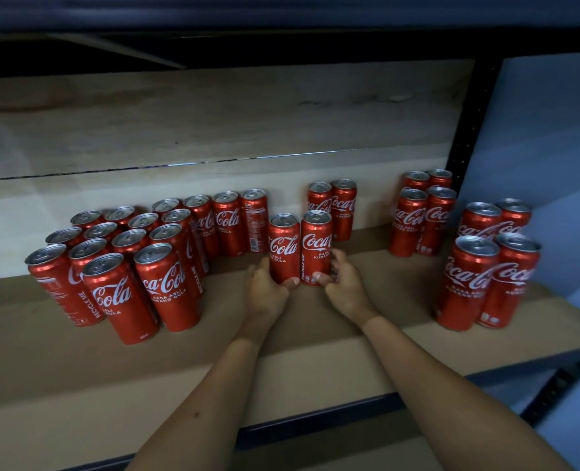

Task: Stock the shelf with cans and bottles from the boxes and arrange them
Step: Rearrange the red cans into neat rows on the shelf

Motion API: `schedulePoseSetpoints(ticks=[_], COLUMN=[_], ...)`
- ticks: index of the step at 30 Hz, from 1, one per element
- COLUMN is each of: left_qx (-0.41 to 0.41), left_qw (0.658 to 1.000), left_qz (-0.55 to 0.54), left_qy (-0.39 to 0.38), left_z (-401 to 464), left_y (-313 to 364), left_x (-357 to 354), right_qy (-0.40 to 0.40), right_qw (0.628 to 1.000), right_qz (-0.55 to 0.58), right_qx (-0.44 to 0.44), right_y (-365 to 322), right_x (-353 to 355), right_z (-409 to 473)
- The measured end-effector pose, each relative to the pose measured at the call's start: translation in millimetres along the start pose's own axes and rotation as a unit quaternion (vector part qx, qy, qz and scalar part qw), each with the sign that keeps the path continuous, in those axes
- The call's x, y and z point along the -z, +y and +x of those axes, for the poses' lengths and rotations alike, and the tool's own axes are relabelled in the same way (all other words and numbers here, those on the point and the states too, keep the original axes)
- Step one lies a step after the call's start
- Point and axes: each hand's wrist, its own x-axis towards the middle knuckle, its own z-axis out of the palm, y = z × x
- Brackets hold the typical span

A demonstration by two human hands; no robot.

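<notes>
1. Cans cover the brown shelf (pixel 316 338) in separate clusters: a big block at the left (pixel 122 263), 2 cans at the back center (pixel 333 205), 4 cans further right (pixel 421 215), and 4 more at the far right (pixel 492 263).
2. 2 cans stand upright and touching in the middle, the left can (pixel 283 246) and the right can (pixel 317 244), just in front of the back pair.
3. Left hand (pixel 267 289) cups the base of the left can, fingers curled round its far side and thumb pressed on the front near the bottom.
4. Right hand (pixel 341 283) grips the right can the same way, thumb low on the front, fingers wrapped behind.
5. Holding both low down likely keeps them steady while they slide as a pair; placed here, they seem meant to line up with the 2 behind.
6. Both forearms reach straight forward over the shelf edge, wrists angled inward toward each other.
7. Labels face forward on most cans, probably for display.
</notes>
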Motion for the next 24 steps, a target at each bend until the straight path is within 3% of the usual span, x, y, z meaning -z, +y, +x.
schedulePoseSetpoints(ticks=[8,13,24], left_qx=[-0.031,-0.043,-0.034], left_qw=[0.999,0.997,0.997], left_qz=[0.01,0.01,-0.015], left_qy=[-0.003,-0.055,-0.065], left_z=[-59.5,-63.6,-60.8], left_y=[72.4,73.9,63.0], left_x=[-3.9,-6.0,-6.3], right_qy=[0.066,0.094,0.14], right_qw=[0.997,0.994,0.986], right_qz=[-0.043,-0.059,-0.07], right_qx=[-0.007,-0.024,-0.059], right_y=[5.5,7.7,9.2], right_x=[28.3,36.5,39.7], right_z=[-11.9,-14.5,-21.7])
